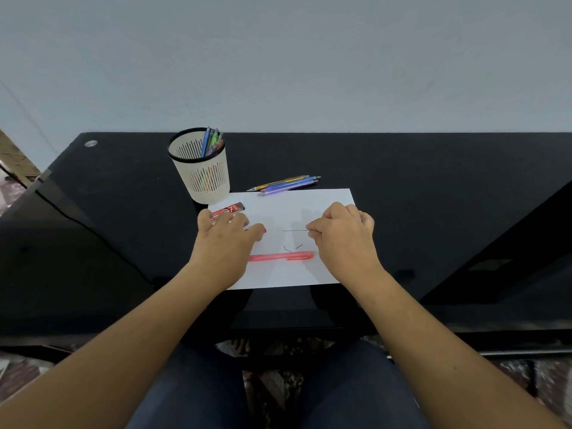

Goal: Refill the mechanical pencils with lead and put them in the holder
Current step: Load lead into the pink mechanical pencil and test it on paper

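On a white sheet of paper [322,202] lies a red mechanical pencil [281,257], pointing left-right, with short broken lead bits [292,248] just above it. My right hand [343,233] pinches one long thin lead [295,231] by its right end. My left hand [224,235] rests with its fingers spread on the paper's left edge, over a red lead case [227,209]; whether it grips the case I cannot tell. A cream slotted holder [201,174] stands behind it, with several coloured pencils [212,142] inside. More pencils [286,183] lie at the paper's far edge.
The desk [433,187] is black and glossy and stands against a pale wall. A dark cable [77,224] runs across its left part. A round metal cap [90,143] sits at the far left corner. My knees show below the front edge.
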The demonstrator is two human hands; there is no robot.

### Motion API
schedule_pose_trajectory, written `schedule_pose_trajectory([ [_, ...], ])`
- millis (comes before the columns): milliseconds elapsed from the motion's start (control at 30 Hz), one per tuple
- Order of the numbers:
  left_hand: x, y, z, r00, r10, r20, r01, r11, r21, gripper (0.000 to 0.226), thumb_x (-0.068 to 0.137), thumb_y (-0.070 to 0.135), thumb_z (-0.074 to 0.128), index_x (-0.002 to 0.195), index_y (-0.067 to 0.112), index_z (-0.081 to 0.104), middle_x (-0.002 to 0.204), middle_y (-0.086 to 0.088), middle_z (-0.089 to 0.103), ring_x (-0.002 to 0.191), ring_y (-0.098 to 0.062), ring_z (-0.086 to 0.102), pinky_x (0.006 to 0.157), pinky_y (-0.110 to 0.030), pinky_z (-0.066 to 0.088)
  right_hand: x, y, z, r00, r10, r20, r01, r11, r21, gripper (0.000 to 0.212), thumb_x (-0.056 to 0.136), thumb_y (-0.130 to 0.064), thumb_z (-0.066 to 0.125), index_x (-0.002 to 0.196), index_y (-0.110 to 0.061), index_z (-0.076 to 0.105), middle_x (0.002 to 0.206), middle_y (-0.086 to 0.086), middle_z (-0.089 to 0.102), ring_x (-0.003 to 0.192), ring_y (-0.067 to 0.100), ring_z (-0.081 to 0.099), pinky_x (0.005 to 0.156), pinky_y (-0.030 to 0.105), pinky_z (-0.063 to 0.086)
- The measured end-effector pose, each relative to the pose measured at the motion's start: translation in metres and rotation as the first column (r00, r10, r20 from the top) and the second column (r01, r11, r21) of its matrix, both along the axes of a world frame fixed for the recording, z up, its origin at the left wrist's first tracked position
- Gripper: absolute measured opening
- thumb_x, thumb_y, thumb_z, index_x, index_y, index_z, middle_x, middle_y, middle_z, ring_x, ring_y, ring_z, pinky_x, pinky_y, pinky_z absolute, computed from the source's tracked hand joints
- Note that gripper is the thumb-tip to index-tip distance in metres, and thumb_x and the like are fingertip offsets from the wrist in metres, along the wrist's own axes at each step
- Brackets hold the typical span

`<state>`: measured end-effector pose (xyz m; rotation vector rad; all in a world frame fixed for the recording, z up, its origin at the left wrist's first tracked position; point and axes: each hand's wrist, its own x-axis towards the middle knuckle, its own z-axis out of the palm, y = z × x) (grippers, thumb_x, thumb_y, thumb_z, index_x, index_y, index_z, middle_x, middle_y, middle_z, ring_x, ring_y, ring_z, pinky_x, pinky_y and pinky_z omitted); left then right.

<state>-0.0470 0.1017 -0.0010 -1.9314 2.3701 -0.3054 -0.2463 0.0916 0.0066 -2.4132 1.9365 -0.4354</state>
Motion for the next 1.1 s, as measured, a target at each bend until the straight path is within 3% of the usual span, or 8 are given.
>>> schedule_pose_trajectory([
  [100, -0.008, 0.002, 0.002, 0.993, -0.024, -0.115, 0.02, 0.999, -0.039, 0.031, 0.097, 0.043, 0.045, 0.128, 0.038, 0.046, 0.136, 0.013, 0.044, 0.129, -0.013, 0.035, 0.104, -0.047, 0.012, -0.001, 0.002, 0.001, 1.0, 0.005, 0.013, -0.006, 1.0, 0.011, 0.024, 0.097, -0.028, 0.051, 0.114, -0.03, 0.068, 0.112, -0.003, 0.052, 0.111, 0.018, 0.042, 0.11, 0.043, 0.02],
  [267, -0.018, -0.001, 0.011, 0.97, -0.057, -0.237, 0.048, 0.998, -0.045, 0.03, 0.095, 0.048, 0.046, 0.123, 0.039, 0.054, 0.131, 0.017, 0.05, 0.128, -0.008, 0.036, 0.1, -0.04, 0.008, -0.001, 0.003, 0.002, 0.999, 0.012, 0.039, -0.013, 1.0, 0.022, 0.024, 0.097, -0.031, 0.05, 0.114, -0.033, 0.067, 0.111, -0.005, 0.052, 0.112, 0.016, 0.041, 0.11, 0.042, 0.017],
  [467, -0.026, 0.001, 0.012, 0.964, -0.083, -0.253, 0.058, 0.993, -0.105, 0.021, 0.097, 0.043, 0.045, 0.105, 0.036, 0.064, 0.116, 0.018, 0.059, 0.118, -0.008, 0.042, 0.097, -0.038, 0.013, -0.004, 0.004, 0.0, 0.991, 0.04, 0.126, -0.036, 0.999, -0.028, 0.021, 0.095, -0.031, 0.056, 0.11, -0.032, 0.07, 0.106, -0.004, 0.055, 0.109, 0.017, 0.045, 0.106, 0.041, 0.02],
  [600, -0.03, 0.003, 0.013, 0.963, -0.092, -0.254, 0.063, 0.991, -0.12, 0.021, 0.096, 0.042, 0.048, 0.105, 0.035, 0.066, 0.115, 0.016, 0.061, 0.118, -0.009, 0.044, 0.097, -0.04, 0.014, -0.007, 0.006, 0.002, 0.995, 0.056, 0.086, -0.052, 0.997, -0.049, 0.029, 0.092, -0.037, 0.058, 0.12, -0.035, 0.063, 0.117, -0.005, 0.052, 0.116, 0.017, 0.041, 0.108, 0.043, 0.018],
  [733, -0.035, 0.005, 0.013, 0.963, -0.132, -0.236, 0.097, 0.984, -0.151, 0.022, 0.095, 0.043, 0.048, 0.105, 0.035, 0.066, 0.114, 0.016, 0.061, 0.117, -0.01, 0.045, 0.096, -0.039, 0.012, -0.004, 0.004, -0.003, 0.992, 0.118, 0.049, -0.109, 0.981, -0.16, 0.012, 0.086, -0.026, 0.068, 0.096, -0.027, 0.073, 0.099, -0.002, 0.062, 0.103, 0.023, 0.053, 0.101, 0.05, 0.029],
  [933, -0.036, 0.002, 0.009, 0.952, -0.054, -0.302, 0.055, 0.998, -0.005, 0.038, 0.09, 0.059, 0.047, 0.119, 0.037, 0.056, 0.125, 0.016, 0.054, 0.122, -0.009, 0.042, 0.103, -0.041, 0.019, -0.011, -0.001, -0.01, 0.998, 0.059, -0.017, -0.061, 0.982, -0.181, 0.011, 0.081, -0.014, 0.071, 0.084, -0.024, 0.07, 0.087, -0.004, 0.062, 0.09, 0.022, 0.055, 0.097, 0.049, 0.034],
  [1100, -0.037, 0.001, 0.008, 0.979, -0.048, -0.199, 0.078, 0.986, 0.147, 0.037, 0.089, 0.061, 0.048, 0.115, 0.037, 0.06, 0.118, 0.016, 0.057, 0.115, -0.01, 0.045, 0.1, -0.041, 0.025, -0.018, -0.002, -0.007, 0.999, 0.0, -0.049, -0.006, 0.994, -0.109, 0.014, 0.093, -0.025, 0.053, 0.1, -0.026, 0.066, 0.102, -0.005, 0.059, 0.102, 0.018, 0.048, 0.104, 0.044, 0.025],
])
